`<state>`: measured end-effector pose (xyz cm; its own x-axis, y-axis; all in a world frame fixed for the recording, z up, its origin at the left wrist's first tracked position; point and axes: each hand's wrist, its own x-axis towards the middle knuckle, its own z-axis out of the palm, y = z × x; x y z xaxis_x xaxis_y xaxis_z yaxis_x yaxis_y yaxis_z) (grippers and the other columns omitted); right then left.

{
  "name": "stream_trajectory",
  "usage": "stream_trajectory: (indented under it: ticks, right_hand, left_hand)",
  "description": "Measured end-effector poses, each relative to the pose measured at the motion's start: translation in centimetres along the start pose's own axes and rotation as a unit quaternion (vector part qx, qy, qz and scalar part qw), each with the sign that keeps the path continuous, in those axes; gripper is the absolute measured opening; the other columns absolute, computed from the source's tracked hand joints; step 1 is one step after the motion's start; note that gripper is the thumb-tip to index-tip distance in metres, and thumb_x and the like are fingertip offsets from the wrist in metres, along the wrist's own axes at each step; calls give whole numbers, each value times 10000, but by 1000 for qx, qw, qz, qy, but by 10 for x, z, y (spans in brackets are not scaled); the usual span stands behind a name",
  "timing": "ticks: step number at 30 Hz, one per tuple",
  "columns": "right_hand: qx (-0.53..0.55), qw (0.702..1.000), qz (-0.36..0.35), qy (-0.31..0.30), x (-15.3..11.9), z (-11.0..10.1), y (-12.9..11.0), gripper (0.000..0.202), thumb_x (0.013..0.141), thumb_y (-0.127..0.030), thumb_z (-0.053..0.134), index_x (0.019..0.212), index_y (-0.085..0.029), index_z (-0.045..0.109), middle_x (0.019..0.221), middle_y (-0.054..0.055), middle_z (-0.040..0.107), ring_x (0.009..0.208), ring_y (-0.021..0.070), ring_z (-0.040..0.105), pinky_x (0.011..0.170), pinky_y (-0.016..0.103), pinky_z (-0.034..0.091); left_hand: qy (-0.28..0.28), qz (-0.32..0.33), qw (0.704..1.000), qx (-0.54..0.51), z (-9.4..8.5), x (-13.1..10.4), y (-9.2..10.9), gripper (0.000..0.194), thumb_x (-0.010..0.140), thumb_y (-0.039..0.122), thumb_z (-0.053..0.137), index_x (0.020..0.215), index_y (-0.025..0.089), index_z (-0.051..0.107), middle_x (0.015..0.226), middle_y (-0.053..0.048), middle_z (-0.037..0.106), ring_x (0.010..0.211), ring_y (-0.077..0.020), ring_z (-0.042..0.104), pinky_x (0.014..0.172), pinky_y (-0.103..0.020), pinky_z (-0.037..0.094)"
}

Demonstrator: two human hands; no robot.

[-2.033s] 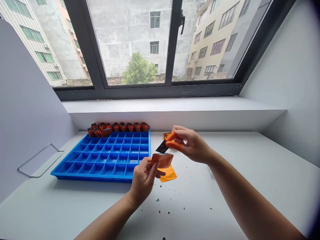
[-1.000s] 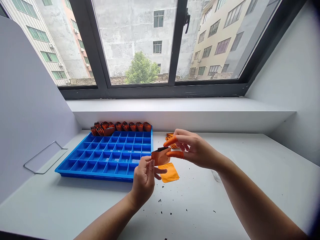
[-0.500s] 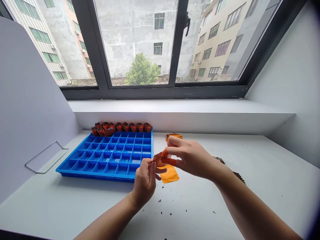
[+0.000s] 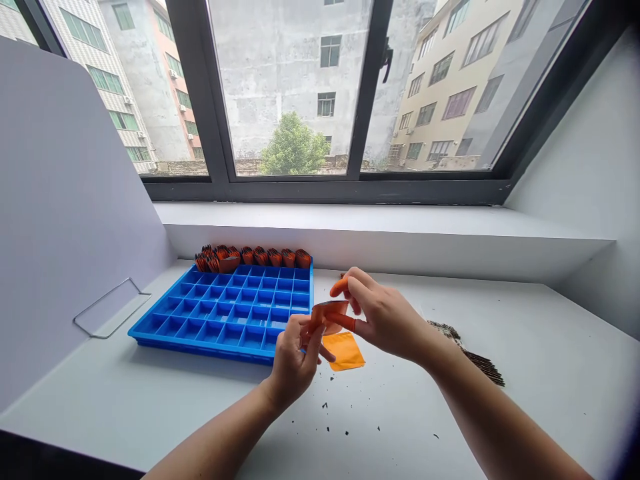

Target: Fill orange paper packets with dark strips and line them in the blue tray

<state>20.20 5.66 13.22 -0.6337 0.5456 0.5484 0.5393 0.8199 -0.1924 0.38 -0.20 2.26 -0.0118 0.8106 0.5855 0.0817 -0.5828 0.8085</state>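
Just right of the blue tray, my left hand (image 4: 299, 353) pinches a small orange-brown packet (image 4: 320, 315) between thumb and fingers. My right hand (image 4: 385, 313) has orange finger cots on its thumb and index finger. The thumb's tip lies against the packet's side, while the index finger is raised above the packet, apart from it. A dark edge shows along the packet's top. Beneath the hands, a yellow-orange square packet (image 4: 345, 352) lies flat on the white table (image 4: 400, 413), partly covered by left-hand fingers.
The blue compartment tray (image 4: 200, 347) has bundles of orange-and-black packets (image 4: 260, 256) along its back row. A fanned stack of dark strips (image 4: 480, 365) lies beyond my right forearm. Dark scraps (image 4: 347, 433) dot the table. A bent wire stand (image 4: 113, 293) is at left, below the window.
My right index finger has lifted off the packet, and finger and thumb have spread apart. More of the packet shows. The whole view has shifted slightly.
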Motion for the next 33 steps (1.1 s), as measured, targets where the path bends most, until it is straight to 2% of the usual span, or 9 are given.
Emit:
stream_trajectory:
  ticks: [5,12,15,19,21,23,25,29,33]
  right_hand:
    - [66,998,-2,-25,2,-2,0,293,1097,-474,594,984,-220,687,1047,68,638,678,122,589,584,275,474]
    - [107,994,5,-18,0,-10,11,273,1067,-461,658,932,-234,727,987,47,625,717,135,598,595,290,482]
    - [121,991,-2,52,2,-20,14,268,1047,-449,692,892,-236,743,958,47,616,684,130,583,552,292,470]
    - [142,970,-22,196,13,-38,2,143,1004,-362,758,900,-269,787,889,42,597,673,145,542,502,302,432]
    - [165,958,-9,234,30,-37,-9,100,970,-361,804,914,-278,794,897,51,611,705,163,561,494,305,442]
    - [195,955,-14,223,58,-23,-17,148,952,-398,825,894,-267,787,918,58,638,736,171,591,483,293,449]
    - [223,958,-56,174,96,7,-21,218,949,-422,826,846,-239,767,936,49,660,740,151,607,486,264,433]
    - [171,983,-62,25,179,93,-12,107,986,-281,746,915,-202,765,1047,36,707,808,132,663,667,254,499]
    - [136,989,-45,-39,242,170,2,122,874,-65,732,887,-181,767,979,29,712,775,139,621,690,259,456]
  left_hand:
    - [5,33,999,13,-3,1,-1,97,1131,292,576,1129,196,561,823,-1,767,548,-137,774,470,-175,504]
    - [-44,111,972,201,-11,11,1,179,1107,284,583,1266,208,553,1046,-77,793,720,-169,791,552,-233,562]
    - [-39,91,962,254,-15,14,-1,230,1082,280,588,1294,215,525,1175,-105,764,807,-193,786,577,-263,573]
    - [-51,95,936,336,-15,17,-6,140,1016,225,611,1149,211,570,1008,-97,744,895,-276,749,680,-365,623]
    - [-83,106,918,373,-14,17,-8,94,977,197,631,1058,212,586,950,-100,727,894,-298,717,681,-386,620]
    - [-118,99,904,400,-13,16,-9,66,966,180,631,1008,208,589,933,-98,721,892,-295,692,671,-379,613]
    - [-152,77,890,423,-12,16,-7,31,979,177,617,994,195,596,939,-97,721,913,-287,675,687,-374,619]
    - [-201,13,869,452,-12,16,-5,77,1019,225,579,1057,173,619,1014,-114,728,1010,-300,664,684,-369,636]
    - [-214,5,875,435,-12,15,-8,238,1033,281,537,1206,145,628,1129,-147,736,1140,-345,640,773,-439,666]
